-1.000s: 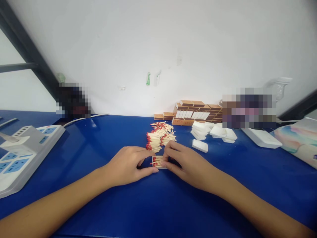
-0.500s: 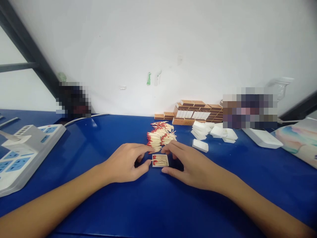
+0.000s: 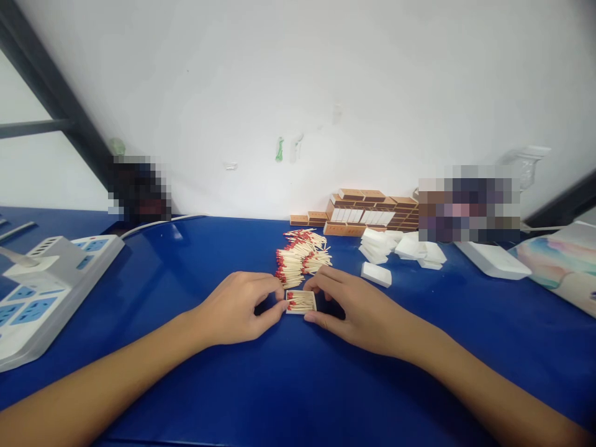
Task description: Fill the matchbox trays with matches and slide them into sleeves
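A small white matchbox tray (image 3: 301, 302) filled with red-tipped matches lies on the blue table (image 3: 288, 385) between my hands. My left hand (image 3: 237, 310) pinches the tray's left end with thumb and forefinger. My right hand (image 3: 354, 307) frames its right side, forefinger along the far edge and thumb at the near corner. Just behind the tray lies a loose heap of red-tipped matches (image 3: 300, 256).
Several empty white trays (image 3: 395, 248) lie to the right of the heap. Brown matchbox sleeves (image 3: 367, 211) are stacked against the white wall. A white and blue power strip (image 3: 37, 292) sits at the left. A white flat box (image 3: 493, 259) and a colourful pack (image 3: 559, 261) lie at the right.
One second ago my fingers covered much of the tray. They have drawn back to its ends, and the matches inside show in full. The tray has stayed in place.
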Motion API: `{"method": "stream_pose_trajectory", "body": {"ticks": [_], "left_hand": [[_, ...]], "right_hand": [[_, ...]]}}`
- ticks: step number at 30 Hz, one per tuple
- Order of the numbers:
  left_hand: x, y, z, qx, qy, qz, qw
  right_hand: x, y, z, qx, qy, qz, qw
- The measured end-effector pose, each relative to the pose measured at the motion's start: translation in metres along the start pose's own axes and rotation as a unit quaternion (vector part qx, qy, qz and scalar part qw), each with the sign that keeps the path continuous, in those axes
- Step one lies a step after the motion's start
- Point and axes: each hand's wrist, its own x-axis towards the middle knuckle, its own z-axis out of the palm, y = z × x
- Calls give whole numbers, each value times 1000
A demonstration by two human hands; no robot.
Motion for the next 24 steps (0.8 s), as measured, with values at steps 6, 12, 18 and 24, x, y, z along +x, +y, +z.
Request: {"method": "stream_pose_trajectory", "body": {"ticks": [6,12,18,24], "left_hand": [[1,-1,0,-3,13,3,1000],[2,-4,-6,-3,46,6,999],[3,-4,-5,-29,102,-4,994],[3,0,10,-56,71,-7,996]], "right_hand": [[1,0,-1,-1,-6,7,1000],[0,-1,-1,-3,-2,6,1000],[1,-2,-1,-3,-7,9,1000],[1,-2,1,0,-12,7,1000]]}}
